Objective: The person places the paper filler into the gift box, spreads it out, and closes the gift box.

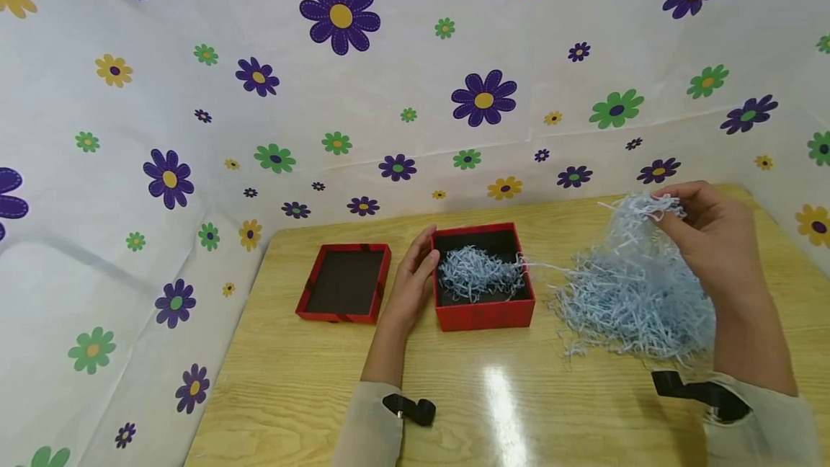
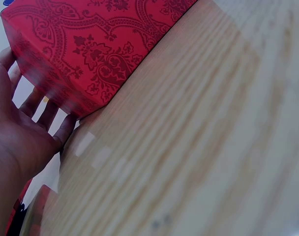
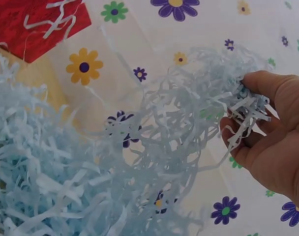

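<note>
My left hand (image 1: pixel 410 283) rests against the left side of a red patterned box (image 1: pixel 485 317). Its fingers reach along the box's outer wall in the left wrist view, without curling round it. Inside the box's black interior lies a clump of pale blue shredded paper (image 1: pixel 476 272). Over on the right, my right hand (image 1: pixel 716 236) pinches a tuft of shredded paper (image 3: pixel 245 101) between thumb and fingers. Loose strands trail from that tuft down to a larger heap of shredded paper (image 1: pixel 638 308) on the table.
A red lid (image 1: pixel 344 282) with a black inside lies left of the box, its hollow facing up. Some strands hang over the box's right rim toward the heap. The wooden table (image 1: pixel 292 395) meets a flower-printed backdrop (image 1: pixel 415 78) behind and at both sides.
</note>
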Available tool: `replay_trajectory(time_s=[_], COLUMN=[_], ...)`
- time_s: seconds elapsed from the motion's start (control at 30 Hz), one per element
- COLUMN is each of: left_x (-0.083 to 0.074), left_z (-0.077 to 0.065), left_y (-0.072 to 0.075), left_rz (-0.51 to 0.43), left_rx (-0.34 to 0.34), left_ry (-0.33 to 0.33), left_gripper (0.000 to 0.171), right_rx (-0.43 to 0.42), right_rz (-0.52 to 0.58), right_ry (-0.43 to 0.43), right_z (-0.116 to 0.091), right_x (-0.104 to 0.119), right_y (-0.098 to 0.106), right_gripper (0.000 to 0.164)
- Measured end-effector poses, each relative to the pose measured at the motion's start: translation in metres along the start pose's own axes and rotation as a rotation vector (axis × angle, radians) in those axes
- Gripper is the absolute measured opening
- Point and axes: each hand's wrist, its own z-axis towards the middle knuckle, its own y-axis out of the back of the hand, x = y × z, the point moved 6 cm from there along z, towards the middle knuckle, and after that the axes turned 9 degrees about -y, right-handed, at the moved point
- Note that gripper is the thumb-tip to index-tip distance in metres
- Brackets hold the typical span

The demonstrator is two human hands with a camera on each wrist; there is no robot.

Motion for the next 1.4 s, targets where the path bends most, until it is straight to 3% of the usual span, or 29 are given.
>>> replay_trajectory(time_s=[0.23,0.47,0.67,0.87,1.0,1.23,1.4], left_x=[-0.003,-0.003,0.0,0.0,0.0,0.001,-0.002], left_z=[0.002,0.0,0.0,0.001,0.004,0.003,0.003], left_y=[0.006,0.008,0.004,0.005,0.005,0.003,0.001], left_rz=[0.002,-0.002,-0.009,0.004,0.006,0.004,-0.015], left_rx=[-0.01,-0.021,-0.009,-0.012,-0.001,-0.002,0.009], left_ry=[0.0,-0.012,-0.008,-0.016,-0.038,-0.044,-0.055], left_gripper=[0.049,0.051,0.05,0.05,0.051,0.05,0.051], right_rx=[-0.072,-0.047,-0.053,-0.048,0.01,0.184,0.267], right_rz=[0.097,0.322,0.284,0.347,0.452,0.628,0.625], right_ry=[0.093,0.112,0.16,0.157,0.18,0.239,0.257], right_z=[0.002,-0.001,-0.001,0.002,0.003,0.0,-0.008], right_x=[0.023,0.039,0.067,0.103,0.124,0.161,0.179], right_y=[0.0,-0.007,-0.01,-0.015,-0.024,-0.052,-0.076], right_gripper=[0.026,0.023,0.023,0.022,0.023,0.022,0.024])
